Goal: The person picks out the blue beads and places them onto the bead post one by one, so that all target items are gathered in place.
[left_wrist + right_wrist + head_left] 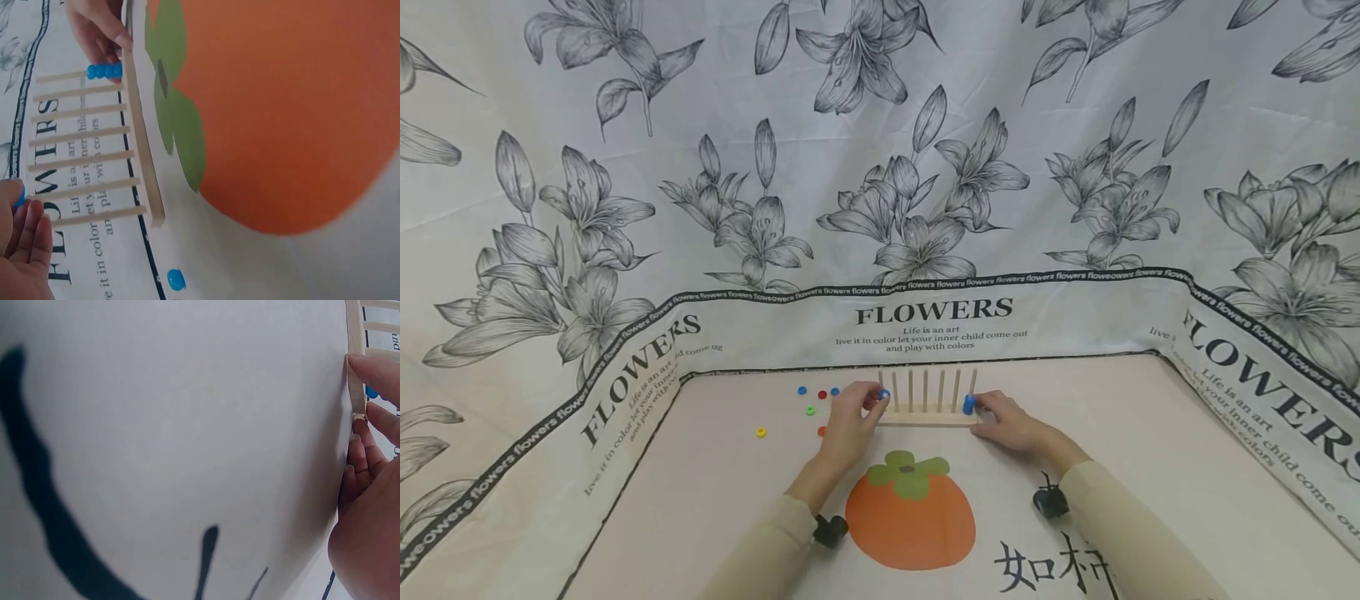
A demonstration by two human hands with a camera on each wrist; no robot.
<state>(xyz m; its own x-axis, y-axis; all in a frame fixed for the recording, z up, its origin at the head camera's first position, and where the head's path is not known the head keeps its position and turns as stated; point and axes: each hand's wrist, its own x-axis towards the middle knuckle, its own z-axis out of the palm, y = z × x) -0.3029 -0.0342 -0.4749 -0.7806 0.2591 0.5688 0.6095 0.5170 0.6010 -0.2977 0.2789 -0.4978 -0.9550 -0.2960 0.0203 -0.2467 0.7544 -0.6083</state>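
Note:
A wooden peg rack [925, 419], with a row of upright sticks on a long base, stands at the back of the table. My left hand [852, 414] pinches a blue bead [20, 195] beside the upper part of the leftmost stick; whether the bead is round the stick I cannot tell. Several blue beads [104, 71] are stacked low on the rightmost stick. At that same end, my right hand [1011, 423] grips the base [357, 394] between thumb and fingers. In the right wrist view the hand hides most of those stacked beads.
Left of the rack lie loose beads: a yellow one [761, 432], a green one [810, 411], a red one [822, 395], blue ones [802, 390] and an orange-red one [822, 432] partly behind the left hand. The tablecloth has a printed persimmon [910, 525]. A flowered curtain [925, 325] rises behind.

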